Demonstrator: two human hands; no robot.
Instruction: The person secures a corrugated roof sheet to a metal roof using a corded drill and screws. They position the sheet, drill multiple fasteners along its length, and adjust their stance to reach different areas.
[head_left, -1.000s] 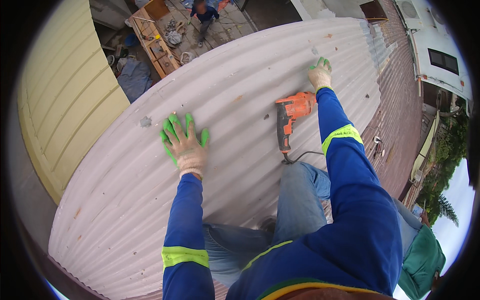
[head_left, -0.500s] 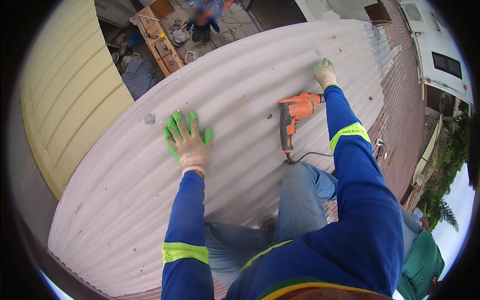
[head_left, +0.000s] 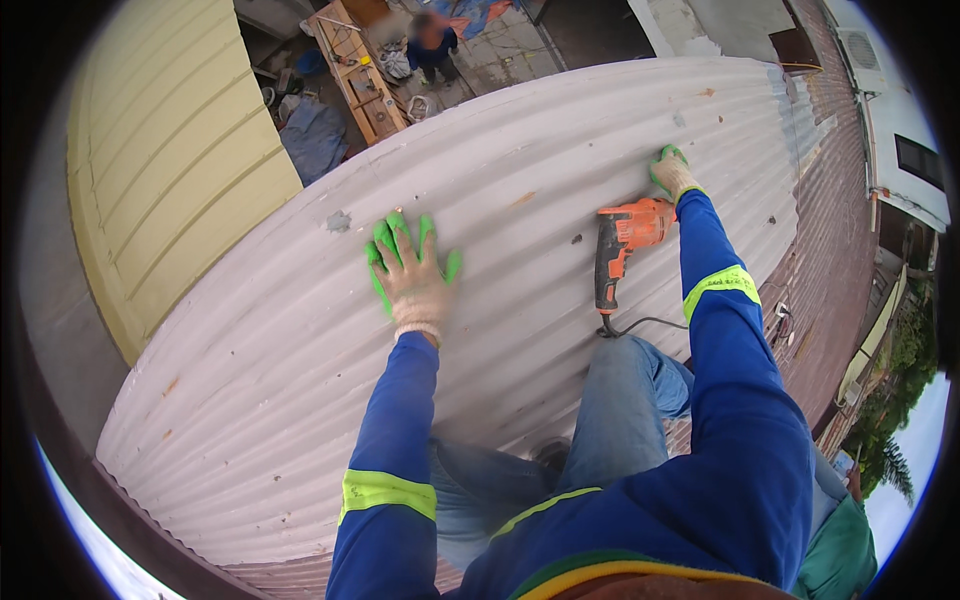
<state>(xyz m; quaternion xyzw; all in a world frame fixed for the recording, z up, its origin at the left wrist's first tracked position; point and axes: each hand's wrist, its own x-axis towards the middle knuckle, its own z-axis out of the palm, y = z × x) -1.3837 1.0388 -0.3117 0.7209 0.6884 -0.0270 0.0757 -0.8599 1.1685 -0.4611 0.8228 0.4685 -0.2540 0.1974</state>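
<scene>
Both hands wear pale knit gloves with green palms. Flat on the pale corrugated sheet (head_left: pixel 520 260) lies my left hand (head_left: pixel 410 275), fingers spread. Higher up to the right, my right hand (head_left: pixel 675 172) rests on the same sheet, fingers apart and slightly bent, with nothing visible in them. An orange and black drill (head_left: pixel 630 235) lies on the sheet just below that hand, its front end partly behind my right wrist, its cord trailing down past my jeans-clad knee (head_left: pixel 625 390).
A yellow ribbed panel (head_left: pixel 170 150) borders the sheet at upper left. Below its top edge, a co-worker (head_left: pixel 430 50) stands in a yard beside a wooden bench (head_left: pixel 350 70). Brownish corrugated roofing (head_left: pixel 820 280) runs along the right, near a white building (head_left: pixel 900 120). Green fabric (head_left: pixel 840 550) shows at lower right.
The view has shifted, carrying the scene rightward in the picture. My hands and the drill keep about the same places on the sheet. The co-worker below has moved slightly.
</scene>
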